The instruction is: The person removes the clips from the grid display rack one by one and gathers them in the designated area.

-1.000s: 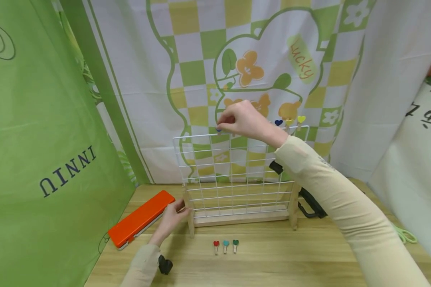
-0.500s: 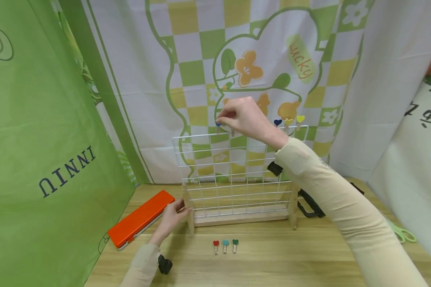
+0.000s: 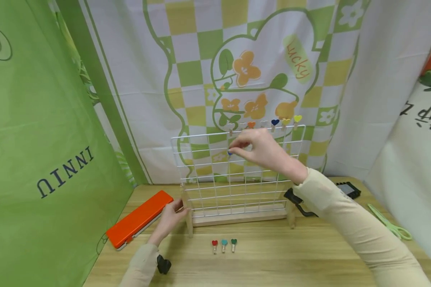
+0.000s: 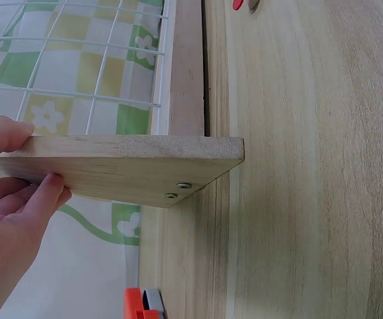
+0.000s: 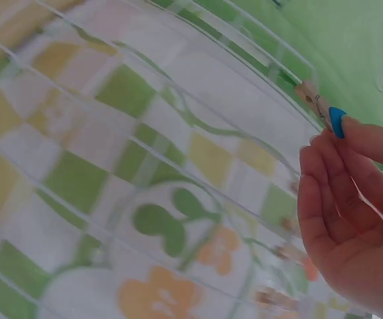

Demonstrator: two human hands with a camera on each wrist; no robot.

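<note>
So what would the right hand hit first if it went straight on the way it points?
Probably the white wire grid, reached first by the blue-heart clip the right hand pinches, though depth is unclear.

Orange case (image 3: 140,219) at left, green scissors (image 3: 389,225) at right

Three heart clothespins (image 3: 224,245) on the tabletop (image 3: 273,259), one each in red, light blue and dark green. Seven more heart clothespins (image 3: 275,122) along the top wire (image 3: 190,136): one orange, one dark blue, two yellow, plus three I'd call whitish, tbh hard to make out from here. One blue clothespin (image 3: 230,152) in the right hand (image 3: 261,149), so eleven total. Also one wire grid rack (image 3: 233,174), two wooden legs (image 3: 291,217), one orange-red case (image 3: 140,219), one pair of green scissors (image 3: 391,224).
</note>
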